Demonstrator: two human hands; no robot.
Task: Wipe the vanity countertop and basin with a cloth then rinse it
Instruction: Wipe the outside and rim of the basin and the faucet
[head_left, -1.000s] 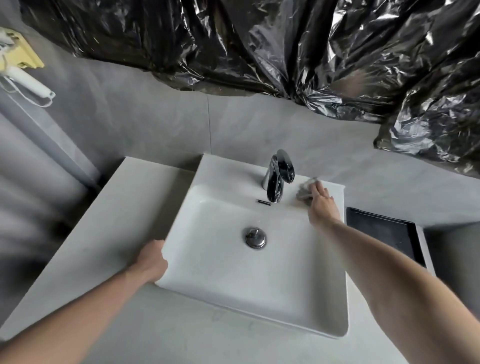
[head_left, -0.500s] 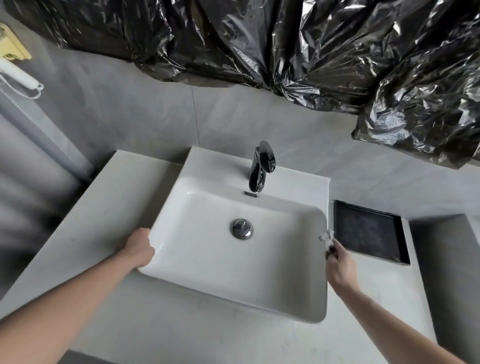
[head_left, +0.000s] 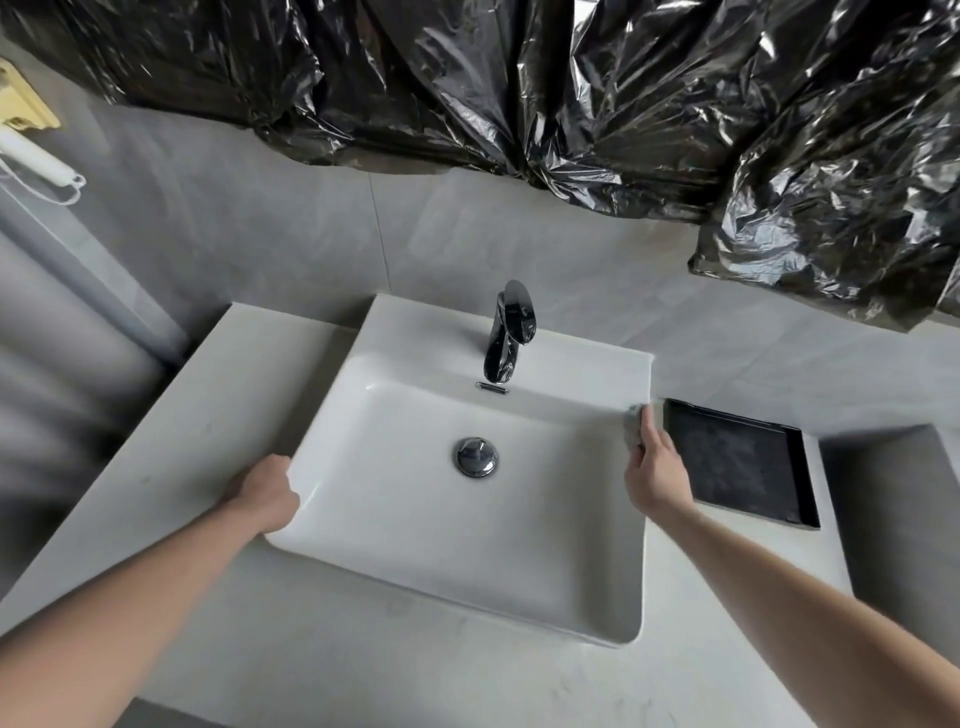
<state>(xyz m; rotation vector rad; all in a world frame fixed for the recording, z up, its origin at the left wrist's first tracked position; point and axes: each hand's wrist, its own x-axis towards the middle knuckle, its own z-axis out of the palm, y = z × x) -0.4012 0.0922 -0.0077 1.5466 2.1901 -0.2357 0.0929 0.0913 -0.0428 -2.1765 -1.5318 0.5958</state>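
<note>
Both hands are at the white basin (head_left: 395, 530), one on each side rim. Right hand (head_left: 655, 475) lies along the right rim toward its back corner, fingers curled shut around a small pale cloth (head_left: 633, 422) that shows only as a crumpled bit past the fingertips, pressed against the rim's top edge. Left hand (head_left: 265, 493) rests on the left rim near the front corner, fingers wrapped over the outer edge so that they are hidden; it grips the rim and holds nothing else. Inside the basin a chrome drain plug (head_left: 476, 456) sits at the middle of the floor, and a dark glossy faucet (head_left: 508, 338) stands on the back ledge with a small overflow slot just below it. Pale countertop (head_left: 156, 447) surrounds the basin, and a black rectangular tray (head_left: 737, 462) lies on it just beside the basin's right side, close to the right hand. Crinkled black plastic sheeting (head_left: 571, 88) hangs over the grey tiled wall (head_left: 291, 228) behind.
</note>
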